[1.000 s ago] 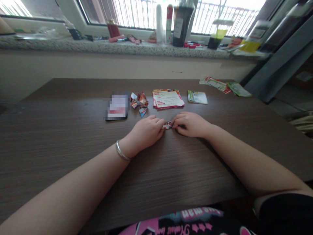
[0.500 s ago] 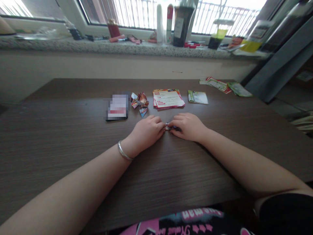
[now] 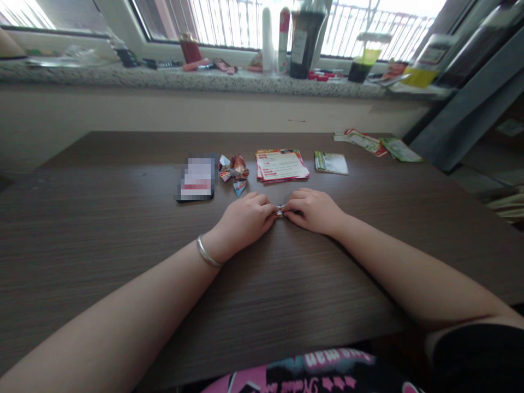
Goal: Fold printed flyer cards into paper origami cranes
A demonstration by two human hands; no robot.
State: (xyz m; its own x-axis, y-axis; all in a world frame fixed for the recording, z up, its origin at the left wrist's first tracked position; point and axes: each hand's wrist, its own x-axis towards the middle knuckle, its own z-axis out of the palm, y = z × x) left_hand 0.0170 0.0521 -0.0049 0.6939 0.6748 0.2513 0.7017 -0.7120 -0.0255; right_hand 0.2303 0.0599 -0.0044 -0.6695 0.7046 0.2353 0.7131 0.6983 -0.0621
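Note:
Between my hands lies a small piece of folded printed paper [image 3: 280, 211], low at the tabletop; most of it is covered by fingers. My left hand [image 3: 250, 221], with a silver bangle on its wrist, pinches the paper's left end. Thumb and fingertips of my right hand [image 3: 314, 212] close on the right end. Just beyond my left hand sits a folded paper figure [image 3: 234, 172] in brown, red and blue. A stack of printed cards [image 3: 282, 165] with red edges lies beyond the paper, and a smaller green-and-white stack [image 3: 331, 162] is to its right.
A flat dark-edged object with a blurred face [image 3: 197, 180] lies left of the folded figure. Loose green and red papers [image 3: 368, 143] are at the table's far right. Bottles, a dark container [image 3: 306, 46] and small items line the stone windowsill [image 3: 229, 83].
My right fingers have shifted slightly on the paper, and the dark part that showed beneath them is no longer visible. My left hand stays in nearly the same place.

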